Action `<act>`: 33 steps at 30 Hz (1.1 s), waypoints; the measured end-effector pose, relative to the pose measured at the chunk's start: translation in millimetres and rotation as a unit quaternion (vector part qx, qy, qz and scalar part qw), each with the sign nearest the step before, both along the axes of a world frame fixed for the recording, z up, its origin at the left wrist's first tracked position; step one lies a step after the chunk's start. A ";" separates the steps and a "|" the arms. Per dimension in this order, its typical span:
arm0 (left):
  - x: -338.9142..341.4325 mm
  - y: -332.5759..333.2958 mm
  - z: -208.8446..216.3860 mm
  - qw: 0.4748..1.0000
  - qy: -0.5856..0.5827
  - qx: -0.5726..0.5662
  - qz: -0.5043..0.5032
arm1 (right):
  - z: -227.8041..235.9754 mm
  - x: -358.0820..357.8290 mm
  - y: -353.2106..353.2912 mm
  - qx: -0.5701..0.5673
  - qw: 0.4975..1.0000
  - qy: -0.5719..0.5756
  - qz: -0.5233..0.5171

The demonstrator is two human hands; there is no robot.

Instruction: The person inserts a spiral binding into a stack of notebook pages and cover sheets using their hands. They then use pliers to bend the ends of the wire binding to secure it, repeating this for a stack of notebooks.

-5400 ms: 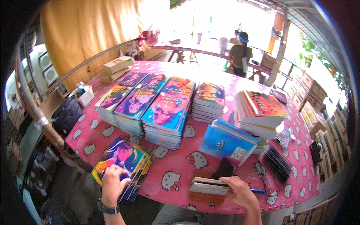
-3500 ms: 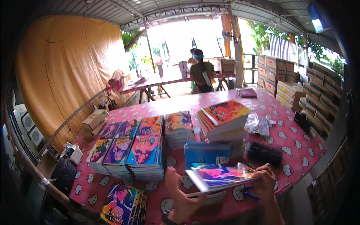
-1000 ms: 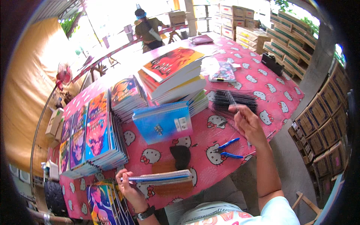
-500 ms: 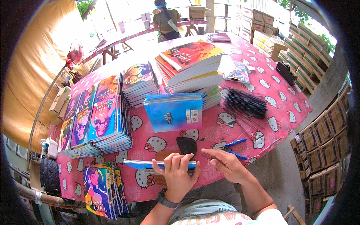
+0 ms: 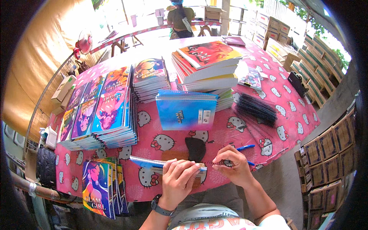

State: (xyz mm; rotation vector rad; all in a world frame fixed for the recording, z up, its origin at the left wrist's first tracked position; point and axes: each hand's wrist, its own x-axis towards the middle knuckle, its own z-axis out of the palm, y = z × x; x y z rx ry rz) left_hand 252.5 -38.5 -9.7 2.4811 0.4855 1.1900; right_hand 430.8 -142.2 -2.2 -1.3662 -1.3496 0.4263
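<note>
Near the front edge of the table, my left hand (image 5: 178,178) is closed around a thin blue notebook (image 5: 145,163), held on edge with its spine side up. My right hand (image 5: 235,166) pinches a short black spiral binding coil (image 5: 227,163) just off the notebook's right end. Behind the right hand lies a blue-handled tool (image 5: 245,147), partly hidden. A black curved piece (image 5: 195,149) sits beyond the notebook. Farther back is a pile of black spiral coils (image 5: 256,110), and a blue notebook stack (image 5: 186,113) stands left of it.
Notebook stacks (image 5: 111,115) with colourful covers fill the left side; taller stacks (image 5: 209,57) stand at the back. Several notebooks (image 5: 97,188) overhang the front left edge. Cartons (image 5: 326,153) are piled on the right. A person (image 5: 180,19) stands at a far table.
My right hand has closed and shows a black coil at the notebook's right end. My left hand has slid its grip toward that end. The view has shifted slightly.
</note>
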 end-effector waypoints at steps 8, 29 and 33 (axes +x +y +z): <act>-3.5 0.0 -8.3 1.000 -0.030 -0.003 0.002 | 12.2 -0.3 0.7 -0.043 0.996 -0.042 0.061; -3.7 -4.5 -9.2 0.999 -0.038 0.003 0.006 | 25.0 0.8 5.4 -0.029 0.983 -0.147 0.106; -2.1 -3.4 -7.8 0.999 -0.029 -0.011 0.012 | 20.4 3.5 -0.9 -0.070 0.977 -0.153 0.134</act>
